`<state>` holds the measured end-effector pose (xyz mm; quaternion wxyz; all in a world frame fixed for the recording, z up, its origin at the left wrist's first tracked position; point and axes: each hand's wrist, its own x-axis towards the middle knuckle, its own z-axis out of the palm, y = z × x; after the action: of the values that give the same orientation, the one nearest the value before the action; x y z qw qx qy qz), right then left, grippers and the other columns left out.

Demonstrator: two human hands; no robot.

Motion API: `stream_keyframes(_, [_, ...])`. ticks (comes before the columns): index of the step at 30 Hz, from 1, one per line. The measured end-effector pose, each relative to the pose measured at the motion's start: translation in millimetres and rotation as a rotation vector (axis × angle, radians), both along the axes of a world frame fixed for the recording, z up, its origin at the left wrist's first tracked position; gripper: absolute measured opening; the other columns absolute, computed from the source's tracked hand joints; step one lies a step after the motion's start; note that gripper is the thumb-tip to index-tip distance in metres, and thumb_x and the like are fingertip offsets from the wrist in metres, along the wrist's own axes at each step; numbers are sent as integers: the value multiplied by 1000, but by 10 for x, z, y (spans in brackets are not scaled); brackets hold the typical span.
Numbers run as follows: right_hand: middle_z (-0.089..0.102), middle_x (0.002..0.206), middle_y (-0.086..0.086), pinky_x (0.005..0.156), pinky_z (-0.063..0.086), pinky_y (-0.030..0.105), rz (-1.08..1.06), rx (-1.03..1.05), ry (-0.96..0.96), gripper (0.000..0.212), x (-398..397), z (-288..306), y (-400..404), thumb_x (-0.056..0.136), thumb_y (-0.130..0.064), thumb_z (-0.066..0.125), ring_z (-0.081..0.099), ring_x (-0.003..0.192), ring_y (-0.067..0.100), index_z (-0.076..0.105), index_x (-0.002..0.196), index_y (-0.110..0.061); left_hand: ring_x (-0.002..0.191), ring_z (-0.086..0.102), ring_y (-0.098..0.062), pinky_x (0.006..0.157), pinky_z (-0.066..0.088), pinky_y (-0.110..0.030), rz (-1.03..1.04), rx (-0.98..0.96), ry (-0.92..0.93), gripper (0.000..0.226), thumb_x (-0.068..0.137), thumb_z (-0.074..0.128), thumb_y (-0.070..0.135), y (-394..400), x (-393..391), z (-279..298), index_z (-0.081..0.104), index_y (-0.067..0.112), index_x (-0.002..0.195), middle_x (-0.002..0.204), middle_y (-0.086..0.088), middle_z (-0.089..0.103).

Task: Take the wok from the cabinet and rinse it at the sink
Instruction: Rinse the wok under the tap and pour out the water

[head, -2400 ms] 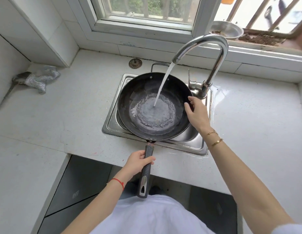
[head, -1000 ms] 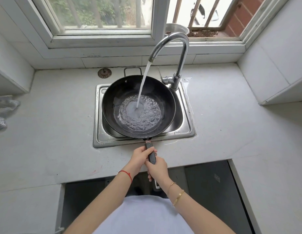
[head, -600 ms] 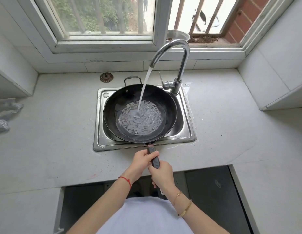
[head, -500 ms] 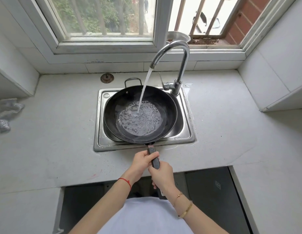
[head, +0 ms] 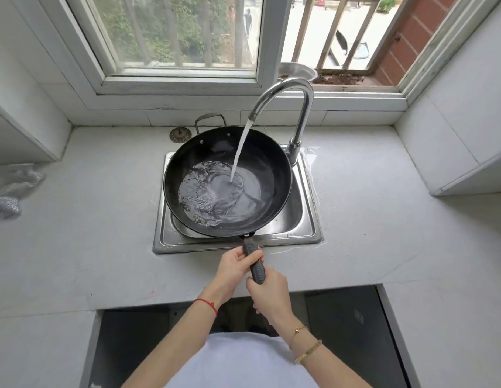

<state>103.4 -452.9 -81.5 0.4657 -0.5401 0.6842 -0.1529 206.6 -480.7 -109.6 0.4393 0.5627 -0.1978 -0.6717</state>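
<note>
Water from the faucet (head: 297,107) pours in a slanted stream into our wok (head: 227,182), a dark, round pan with a smooth, worn inside and two small rivets near its far rim. The stream lands just right of the pan's middle; a shallow, bubbly pool gathers toward its left, so the pan seems tipped that way. The wok sits over the sink (head: 306,219), straight ahead of our fingers, covering most of the steel basin; its far rim reaches past the sink's back edge, and its left rim overhangs the basin's left lip. A small loop grip (head: 210,119) rises at its far side.

We hold the long black handle (head: 255,264) with both hands. Our left hand (head: 235,268) curls its fingers round the handle just behind the pan, and our right hand (head: 270,292) grips the handle's near end, touching the left.

The pan's right rim lies close to the faucet's base. To the left and right of our fingers the pale surface (head: 89,233) runs wide. A crumpled silvery cloth (head: 12,189) lies far to the left, and a round drain strainer (head: 180,134) lies beyond the pan's left rim near the wall.
</note>
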Motion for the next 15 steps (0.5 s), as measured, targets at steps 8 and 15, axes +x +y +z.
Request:
stream_keyframes(8, [53,52,3,39,45,29,29,78,-184,23,-50,84,-26,87,-13,63,52,37,16,52,66,-16,78,70,-10,68,55,-15,97,-59,-206,12,82,75,5,35,-23,90,71,4,94,87,-8,75])
stream_keyframes(15, [52,46,1,38,43,26,40,112,-255,24,-13,244,-58,89,-15,61,50,35,16,52,66,-13,70,67,-7,65,54,-16,133,-58,-214,11,80,78,9,30,16,148,75,1,88,78,-5,75])
